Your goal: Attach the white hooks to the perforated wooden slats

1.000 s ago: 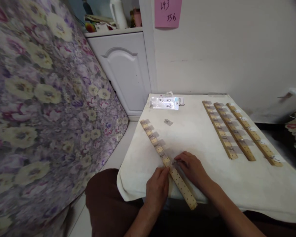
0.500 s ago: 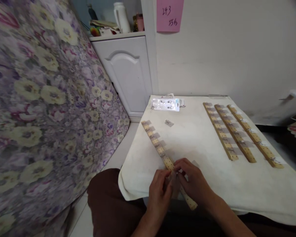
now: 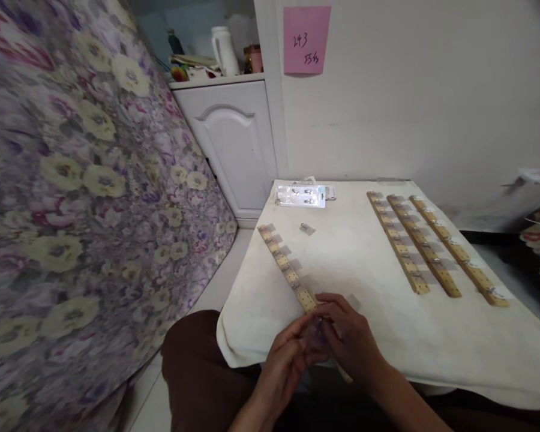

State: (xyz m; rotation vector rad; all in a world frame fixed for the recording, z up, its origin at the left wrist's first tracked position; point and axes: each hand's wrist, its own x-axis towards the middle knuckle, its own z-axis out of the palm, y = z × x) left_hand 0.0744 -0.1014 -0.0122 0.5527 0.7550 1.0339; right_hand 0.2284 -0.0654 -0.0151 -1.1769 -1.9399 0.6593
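Note:
My left hand [image 3: 288, 354] and my right hand [image 3: 354, 337] meet at the table's near edge, over the lower part of a pale wooden strip [image 3: 305, 298] with rows of small holes. Between them is a small clear plastic piece [image 3: 315, 337]; the fingers of both hands are closed on it, and its details are hard to make out. Along the strip's upper part sit several small metal clips with clear tags. A loose clear tag with a metal clip [image 3: 306, 228] lies on the cloth farther up.
Three more wooden strips [image 3: 398, 243] with clips and clear tags lie at the right on the white-covered table [image 3: 342, 240]. Clear packs of metal clips [image 3: 299, 196] rest at the back left. A floral curtain [image 3: 94, 198] hangs at left; a wall stands behind.
My left hand has turned and its fingers have moved up and right, closer to my right hand, around the clear plastic piece. The view has tilted up slightly.

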